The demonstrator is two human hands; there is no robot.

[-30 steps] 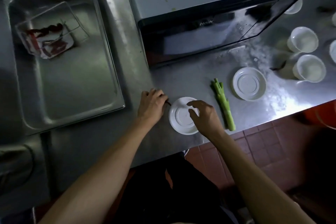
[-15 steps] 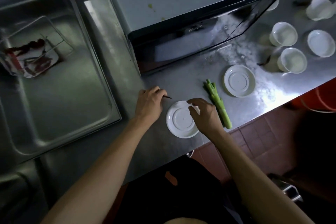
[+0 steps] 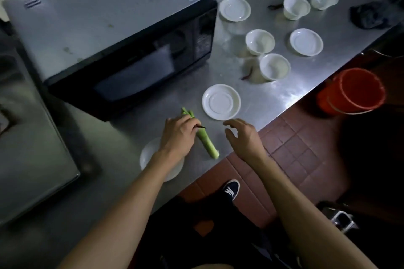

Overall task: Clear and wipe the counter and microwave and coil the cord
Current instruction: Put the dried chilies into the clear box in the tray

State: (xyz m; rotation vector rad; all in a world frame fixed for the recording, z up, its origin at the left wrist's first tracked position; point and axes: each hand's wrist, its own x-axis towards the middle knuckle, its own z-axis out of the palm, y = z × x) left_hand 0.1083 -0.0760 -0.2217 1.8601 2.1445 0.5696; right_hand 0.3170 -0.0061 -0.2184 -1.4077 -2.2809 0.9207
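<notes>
while left hand point(image 3: 178, 135) pinches a thin dark scrap over green celery stalk point(image 3: 205, 141), r. hand point(image 3: 241, 135) fingers spread; white ceramic dishes point(image 3: 220, 101) uncleared, wiping & cord pending.

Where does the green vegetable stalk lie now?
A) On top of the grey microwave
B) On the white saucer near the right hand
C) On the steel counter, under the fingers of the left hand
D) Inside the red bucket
C: the green vegetable stalk lies on the steel counter with the left hand over its upper part.
</notes>
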